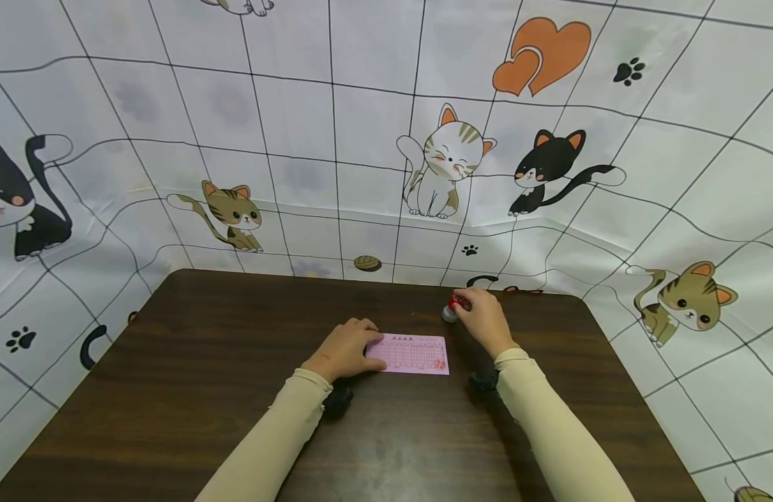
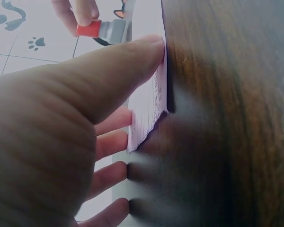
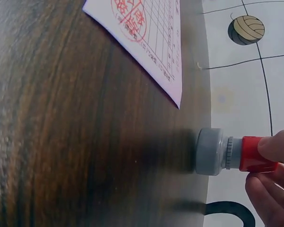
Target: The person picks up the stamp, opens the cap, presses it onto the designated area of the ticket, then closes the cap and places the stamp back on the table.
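Note:
A pink printed slip [image 1: 414,354] with a table grid and a round red stamp mark lies on the dark wooden table. My left hand [image 1: 345,350] rests at its left end; in the left wrist view the thumb [image 2: 149,52] lies straight across the paper and the fingertips touch down along the far side. To the right of the slip, my right hand [image 1: 485,321] pinches a stamp by its red grip [image 3: 255,153]. The stamp's grey base [image 3: 209,151] points down at the tabletop; whether it touches the wood I cannot tell.
The brown table [image 1: 204,390] runs out to both sides and toward me. Behind and around it hangs a white sheet [image 1: 298,132] with grid lines and cartoon cats. Dark bands [image 1: 338,401] sit at both wrists.

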{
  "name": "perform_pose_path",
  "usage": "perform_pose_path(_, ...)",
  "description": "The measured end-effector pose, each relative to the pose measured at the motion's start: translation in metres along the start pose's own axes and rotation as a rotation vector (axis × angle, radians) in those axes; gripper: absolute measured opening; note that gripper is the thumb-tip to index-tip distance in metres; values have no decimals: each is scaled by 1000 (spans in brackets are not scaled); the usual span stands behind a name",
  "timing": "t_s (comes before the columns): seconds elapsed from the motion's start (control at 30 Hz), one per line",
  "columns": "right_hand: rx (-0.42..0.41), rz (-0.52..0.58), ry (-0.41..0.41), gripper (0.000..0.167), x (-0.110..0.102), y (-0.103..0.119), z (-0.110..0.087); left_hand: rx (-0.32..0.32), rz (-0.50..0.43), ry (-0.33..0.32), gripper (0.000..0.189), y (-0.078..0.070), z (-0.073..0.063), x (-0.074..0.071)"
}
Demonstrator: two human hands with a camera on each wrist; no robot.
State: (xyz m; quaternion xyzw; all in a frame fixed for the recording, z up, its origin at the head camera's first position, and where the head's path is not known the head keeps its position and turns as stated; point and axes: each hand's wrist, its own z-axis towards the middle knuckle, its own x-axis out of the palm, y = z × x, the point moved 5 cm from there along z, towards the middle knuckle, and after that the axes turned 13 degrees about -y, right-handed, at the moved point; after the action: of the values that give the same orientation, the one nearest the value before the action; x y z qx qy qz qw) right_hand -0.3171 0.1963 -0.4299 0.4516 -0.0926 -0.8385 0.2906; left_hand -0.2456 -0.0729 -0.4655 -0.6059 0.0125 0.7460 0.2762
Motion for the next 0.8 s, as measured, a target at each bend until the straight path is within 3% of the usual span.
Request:
perform_pose_path(0.3, 25, 24, 17, 31, 4, 0, -1, -5, -23, 3, 63, -1, 2, -1)
perform_pose_path(0.53, 120, 142, 49, 44, 6, -2, -4, -11, -27, -1, 62, 3, 2, 0)
perform_pose_path(0.8, 149, 240, -61, 48, -13, -6, -16, -56, -94, -5, 59, 11, 1, -5)
